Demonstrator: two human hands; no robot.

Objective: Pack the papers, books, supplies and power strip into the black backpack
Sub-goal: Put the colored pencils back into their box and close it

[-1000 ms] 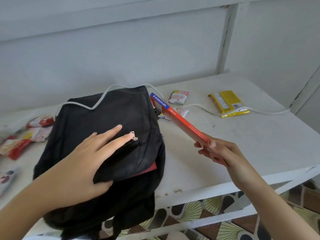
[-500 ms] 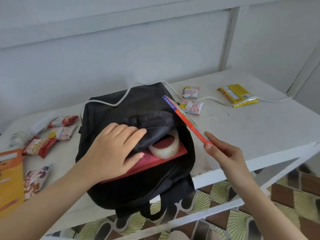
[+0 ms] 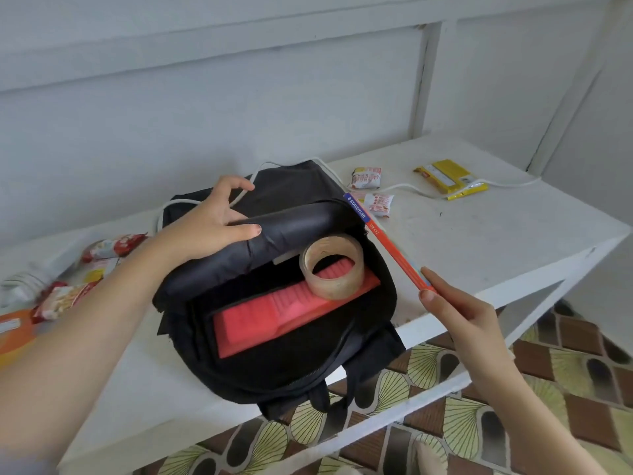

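While the left hand [image 3: 209, 224] gripped the black backpack [image 3: 291, 365] by its rolled-back top flap [image 3: 291, 228], thumb on the near face and fingers curled over the far side, the main compartment stood wide open toward the person. The backpack lay flat on the white table [image 3: 479, 252], between the two hands, with its straps hanging over the near edge.

Inside the opening, just below the left thumb, a flat red item [image 3: 281, 310] lay across the compartment. A roll of clear tape [image 3: 332, 265] rested on the red item's right end, tilted against the raised flap.

The right hand [image 3: 459, 313] pinched the near end of a slim red and blue pencil box [image 3: 387, 241] between thumb and fingers. The box was held in the air, slanting away from that hand over the backpack's right rim. Whether it touched the rim could not be determined.

A white cable [image 3: 510, 183] ran along the table beyond both hands, passing behind the backpack and under the left fingertips. Two small snack packets [image 3: 366, 176] lay just beyond the box's far end. A yellow packet [image 3: 445, 174] lay farther out, beyond the right hand. More red and white snack packets [image 3: 113, 245] lay left of the left forearm, with an orange item [image 3: 10, 330] at the view's edge.
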